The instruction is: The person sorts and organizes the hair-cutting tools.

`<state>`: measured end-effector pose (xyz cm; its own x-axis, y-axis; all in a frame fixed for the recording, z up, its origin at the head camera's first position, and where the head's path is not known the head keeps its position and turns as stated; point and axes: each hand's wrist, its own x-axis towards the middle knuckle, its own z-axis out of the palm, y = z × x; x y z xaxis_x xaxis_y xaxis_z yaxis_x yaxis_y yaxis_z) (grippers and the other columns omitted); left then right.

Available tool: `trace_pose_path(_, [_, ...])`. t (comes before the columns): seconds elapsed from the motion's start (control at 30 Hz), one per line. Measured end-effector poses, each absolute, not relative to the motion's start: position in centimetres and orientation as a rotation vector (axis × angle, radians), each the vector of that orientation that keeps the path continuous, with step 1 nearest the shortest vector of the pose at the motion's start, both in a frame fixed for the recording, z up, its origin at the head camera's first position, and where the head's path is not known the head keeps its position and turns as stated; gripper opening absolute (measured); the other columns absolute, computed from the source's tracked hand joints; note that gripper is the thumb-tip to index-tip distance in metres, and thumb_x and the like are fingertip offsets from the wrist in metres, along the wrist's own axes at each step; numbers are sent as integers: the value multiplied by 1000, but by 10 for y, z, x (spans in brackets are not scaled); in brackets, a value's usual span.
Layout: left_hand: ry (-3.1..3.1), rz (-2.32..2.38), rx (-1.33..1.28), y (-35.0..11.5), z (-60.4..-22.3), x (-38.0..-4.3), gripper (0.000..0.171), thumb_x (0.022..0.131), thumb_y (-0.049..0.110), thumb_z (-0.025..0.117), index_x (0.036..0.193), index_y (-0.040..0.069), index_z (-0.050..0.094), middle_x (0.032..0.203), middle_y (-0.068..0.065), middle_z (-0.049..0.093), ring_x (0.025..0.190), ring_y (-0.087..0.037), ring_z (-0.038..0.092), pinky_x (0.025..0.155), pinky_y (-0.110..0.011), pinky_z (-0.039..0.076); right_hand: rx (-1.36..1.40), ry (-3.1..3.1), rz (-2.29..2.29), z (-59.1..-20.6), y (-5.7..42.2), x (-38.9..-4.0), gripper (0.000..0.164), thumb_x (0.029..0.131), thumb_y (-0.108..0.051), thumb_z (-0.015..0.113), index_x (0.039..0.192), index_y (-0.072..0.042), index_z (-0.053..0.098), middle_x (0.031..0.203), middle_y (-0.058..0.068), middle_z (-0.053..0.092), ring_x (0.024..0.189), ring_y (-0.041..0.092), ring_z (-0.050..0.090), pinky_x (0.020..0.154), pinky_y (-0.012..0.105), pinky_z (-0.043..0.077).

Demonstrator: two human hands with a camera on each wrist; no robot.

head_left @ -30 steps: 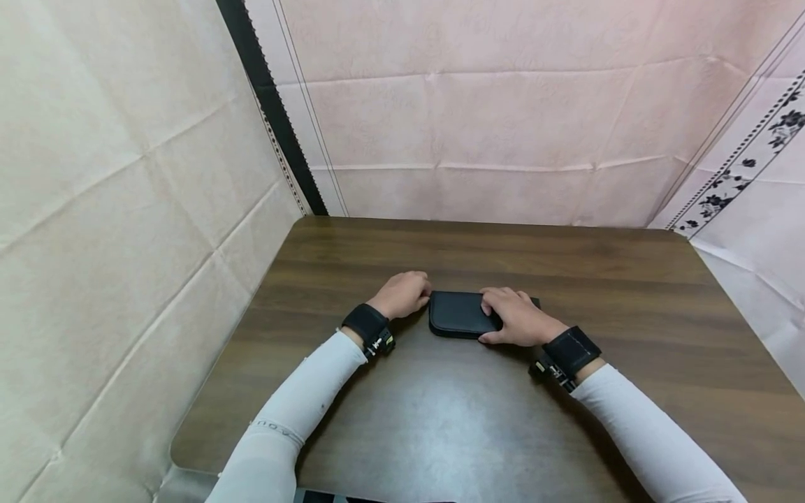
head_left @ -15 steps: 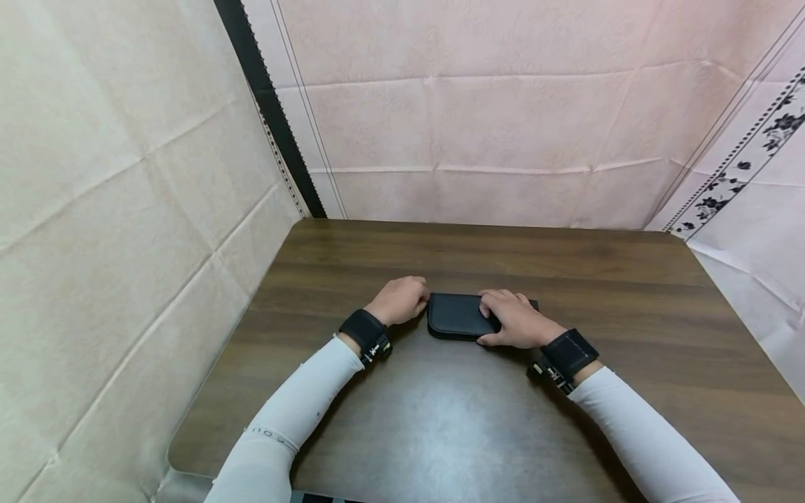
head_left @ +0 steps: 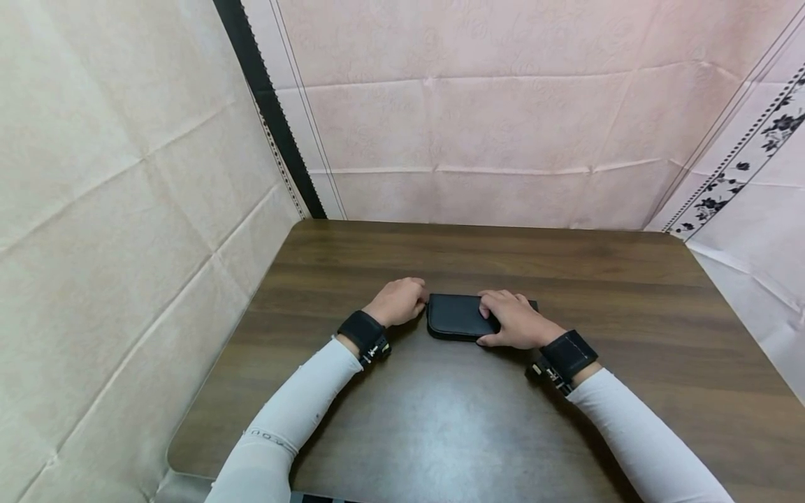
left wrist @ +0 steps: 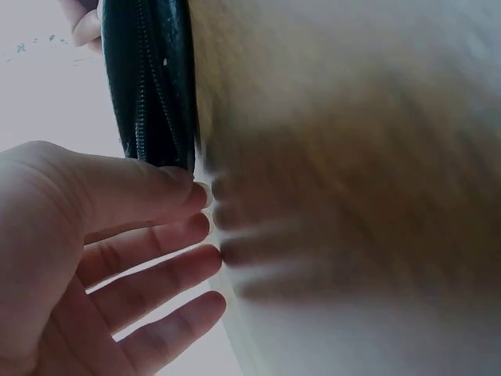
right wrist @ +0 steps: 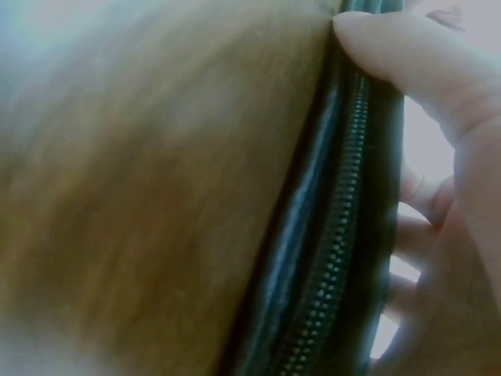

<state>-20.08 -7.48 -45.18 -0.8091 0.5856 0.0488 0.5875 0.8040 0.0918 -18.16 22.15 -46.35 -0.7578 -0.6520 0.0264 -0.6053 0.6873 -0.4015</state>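
Observation:
A black zip-around wallet [head_left: 455, 316] lies flat on the brown wooden table [head_left: 402, 433]. My left hand [head_left: 396, 302] is at its left end; in the left wrist view the thumb and index finger pinch the wallet's end, with the other fingers spread lightly below. Two rows of zipper teeth [left wrist: 142, 86] show apart along the edge there. Over the right part of the wallet, my right hand [head_left: 517, 321] grips it, thumb on the near edge and fingers across the top. The right wrist view shows zipper teeth [right wrist: 337, 243] running along the near side below the thumb [right wrist: 368, 39].
Pale cloth walls [head_left: 503, 126] rise behind the table and on its left. A floral-trimmed cloth [head_left: 717, 192] hangs at the right. Both wrists wear black straps with small cameras, and white sleeves cover the forearms.

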Motion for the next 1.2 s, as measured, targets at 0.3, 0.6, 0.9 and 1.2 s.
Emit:
trace_pose_path(0.3, [-3006, -206, -929, -82, -449, -197, 14, 100, 15, 68, 89, 12, 77, 93, 1, 61, 77, -13, 58, 70, -31, 52, -1018, 2779, -598, -464, 221, -181, 48, 83, -46, 86, 90, -21, 46, 158, 14, 47, 147, 40, 40, 108, 70, 32])
trace_pose_path(0.6, [-3008, -218, -946, -84, -452, -195, 14, 100, 13, 69, 89, 12, 78, 92, 1, 60, 75, -12, 57, 69, -29, 51, -1025, 2774, -602, -463, 219, -179, 48, 83, -47, 86, 90, -20, 46, 157, 14, 48, 146, 40, 42, 105, 68, 33])
trace_pose_path(0.9, [-3012, -247, -956, -84, -449, -193, 15, 99, 11, 68, 87, 11, 77, 93, 0, 61, 73, -12, 57, 69, -29, 51, -1024, 2779, -607, -461, 220, -179, 49, 83, -45, 87, 89, -20, 46, 157, 14, 48, 146, 40, 42, 105, 67, 33])
trace_pose_path(1.2, [-3013, -256, -973, -83, -449, -192, 17, 99, 9, 68, 84, 11, 76, 103, -3, 67, 73, -13, 59, 73, -32, 53, -1010, 2774, -616, -460, 219, -180, 48, 82, -43, 88, 89, -20, 47, 157, 15, 48, 146, 41, 42, 107, 70, 32])
